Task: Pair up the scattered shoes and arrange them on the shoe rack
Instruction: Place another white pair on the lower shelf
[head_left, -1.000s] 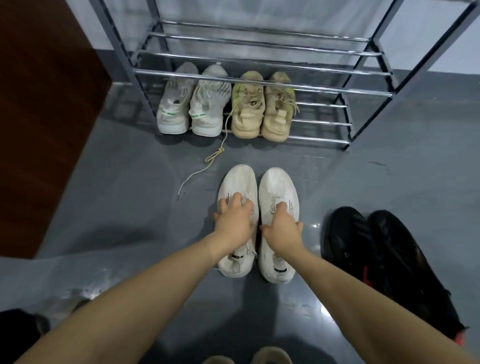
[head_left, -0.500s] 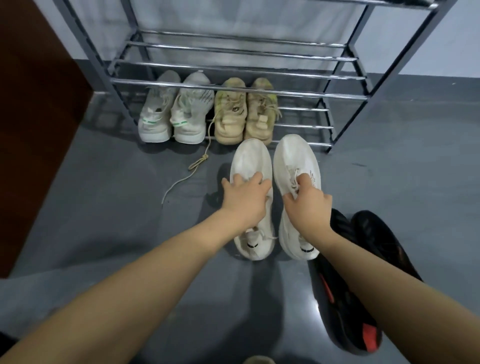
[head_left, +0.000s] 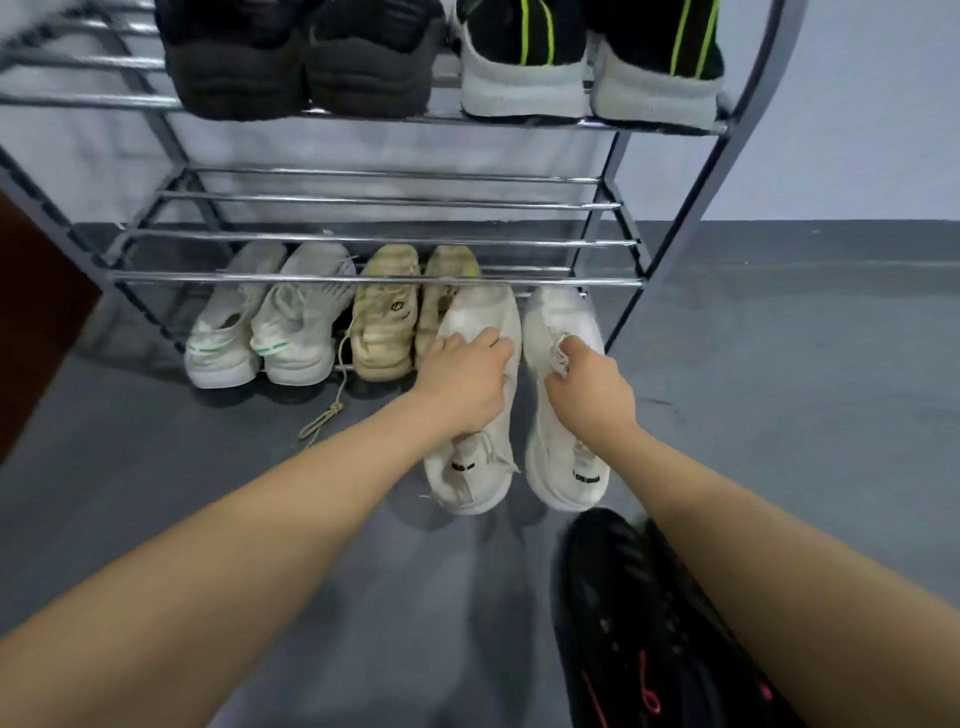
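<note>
Grey floor (head_left: 156, 467), rack (head_left: 374, 283) up top; two white shoes gripped mid-frame, left shoe (head_left: 480, 322) by left hand (head_left: 462, 384), right shoe (head_left: 558, 322) by right hand (head_left: 592, 387), toes at bottom shelf.

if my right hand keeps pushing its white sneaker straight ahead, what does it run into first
Probably nothing on the bottom shelf: the right hand aims its white sneaker into the open slot right of the beige sneakers. The chrome front bar sits close above the toe; depth unclear.

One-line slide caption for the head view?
Left hand and right hand grip white sneakers at the shoe rack bottom shelf.
</note>
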